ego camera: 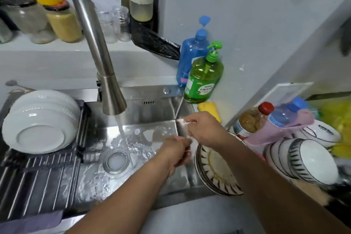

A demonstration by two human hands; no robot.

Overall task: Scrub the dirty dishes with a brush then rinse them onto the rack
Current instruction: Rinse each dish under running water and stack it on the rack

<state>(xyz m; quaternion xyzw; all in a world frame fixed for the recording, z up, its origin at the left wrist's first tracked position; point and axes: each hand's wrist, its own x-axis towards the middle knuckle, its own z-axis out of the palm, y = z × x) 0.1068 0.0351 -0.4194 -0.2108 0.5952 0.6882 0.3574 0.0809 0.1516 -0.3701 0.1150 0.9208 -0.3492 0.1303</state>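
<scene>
Overhead, faucet [98, 47] water pours into the steel sink [152, 112] beside grey walls [256, 24]

Brushed steel faucet [98, 47], wet shiny metal sink [157, 108], glossy white ceramic plates [39, 125]

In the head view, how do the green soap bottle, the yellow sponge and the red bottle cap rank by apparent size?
Largest to smallest, as they appear:
1. Green soap bottle
2. Yellow sponge, partly hidden behind the right hand
3. Red bottle cap
</scene>
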